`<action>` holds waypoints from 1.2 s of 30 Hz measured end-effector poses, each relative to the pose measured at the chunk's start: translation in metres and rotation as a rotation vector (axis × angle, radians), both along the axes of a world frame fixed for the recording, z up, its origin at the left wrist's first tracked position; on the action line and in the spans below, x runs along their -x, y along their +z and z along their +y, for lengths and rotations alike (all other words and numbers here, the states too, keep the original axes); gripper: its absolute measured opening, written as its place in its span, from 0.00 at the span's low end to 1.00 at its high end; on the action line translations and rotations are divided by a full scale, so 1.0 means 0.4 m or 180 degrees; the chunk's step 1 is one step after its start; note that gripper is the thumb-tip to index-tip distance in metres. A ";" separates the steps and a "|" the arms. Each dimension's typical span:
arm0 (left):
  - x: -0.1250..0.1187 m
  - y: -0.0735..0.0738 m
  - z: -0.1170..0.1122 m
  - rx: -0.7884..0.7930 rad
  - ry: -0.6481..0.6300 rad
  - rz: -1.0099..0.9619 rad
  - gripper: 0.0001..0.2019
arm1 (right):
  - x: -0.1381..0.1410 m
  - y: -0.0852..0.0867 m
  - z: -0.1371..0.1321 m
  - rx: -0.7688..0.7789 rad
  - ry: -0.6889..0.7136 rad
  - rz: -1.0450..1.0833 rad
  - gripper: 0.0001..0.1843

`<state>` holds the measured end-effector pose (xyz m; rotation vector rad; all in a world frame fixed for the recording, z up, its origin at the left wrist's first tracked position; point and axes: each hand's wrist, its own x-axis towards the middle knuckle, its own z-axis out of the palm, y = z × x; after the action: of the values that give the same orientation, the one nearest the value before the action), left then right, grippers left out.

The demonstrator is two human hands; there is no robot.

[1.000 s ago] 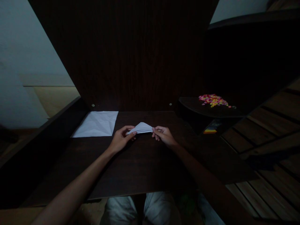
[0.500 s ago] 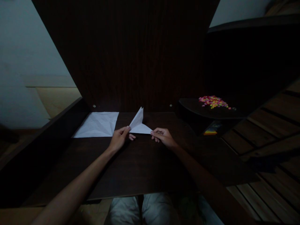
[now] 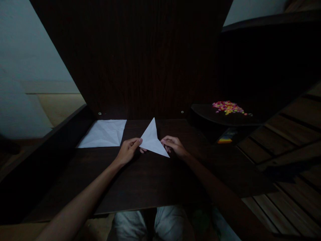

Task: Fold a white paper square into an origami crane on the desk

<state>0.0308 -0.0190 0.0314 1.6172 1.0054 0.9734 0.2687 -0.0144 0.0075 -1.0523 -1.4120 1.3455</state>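
The paper work looks to be at an early-to-middle stage. A sheet has been folded down into a white paper triangle (image 3: 152,140), which is held just above the dark desk (image 3: 150,180) near its far edge, one point up toward the back panel (image 3: 140,60) and one long point reaching down to the right. The left hand (image 3: 129,150) is closed on the triangle's left corner, with the thumb on top and the fingers beneath. The right hand (image 3: 174,146) has its fingers curled against the right edge and seems to pinch it too, though the light is too dim to be sure of the contact. Only the plain triangle shows, with no smaller flaps or finer folds on its facing side, so most of the shaping appears undone. A second flat sheet (image 3: 104,134), creased but opened out, lies on the desk to the left of the hands and apart from them, touched by neither. A heap of coloured beads (image 3: 228,107) sits on a low shelf (image 3: 220,118) well off to the right, away from both hands.
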 end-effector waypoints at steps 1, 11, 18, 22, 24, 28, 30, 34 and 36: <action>-0.002 0.003 -0.003 0.0052 -0.0132 -0.0036 0.18 | 0.002 0.000 0.001 -0.0004 -0.0063 0.0049 0.17; -0.032 0.004 -0.030 0.0377 -0.0818 0.0422 0.16 | 0.029 0.020 -0.034 0.0217 0.0097 0.0131 0.18; -0.035 -0.030 -0.022 0.0102 -0.0483 0.0399 0.14 | 0.043 0.016 -0.044 0.0270 0.0189 -0.0175 0.16; -0.037 -0.029 -0.025 0.0017 -0.0322 0.0469 0.14 | 0.047 0.014 -0.042 0.0153 0.0041 -0.0249 0.17; -0.038 -0.024 -0.027 -0.0080 -0.0275 0.0523 0.13 | 0.047 0.015 -0.043 0.0081 0.0017 -0.0217 0.18; -0.037 -0.015 -0.029 -0.0263 -0.0230 0.0659 0.11 | 0.049 0.014 -0.045 0.0035 0.0048 -0.0176 0.17; -0.035 -0.015 -0.029 -0.0320 -0.0206 0.0706 0.11 | 0.049 0.013 -0.044 -0.0016 -0.0013 -0.0151 0.17; -0.031 -0.018 -0.027 -0.0350 -0.0108 0.0725 0.12 | 0.047 0.013 -0.037 -0.0194 -0.0311 -0.0121 0.18; -0.031 -0.019 -0.027 -0.0344 -0.0090 0.0723 0.12 | 0.044 0.016 -0.032 -0.0270 -0.0439 -0.0101 0.19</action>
<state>0.0430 -0.0297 0.0236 1.8585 1.0942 0.8506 0.2512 -0.0273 0.0138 -1.0981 -1.3814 1.1648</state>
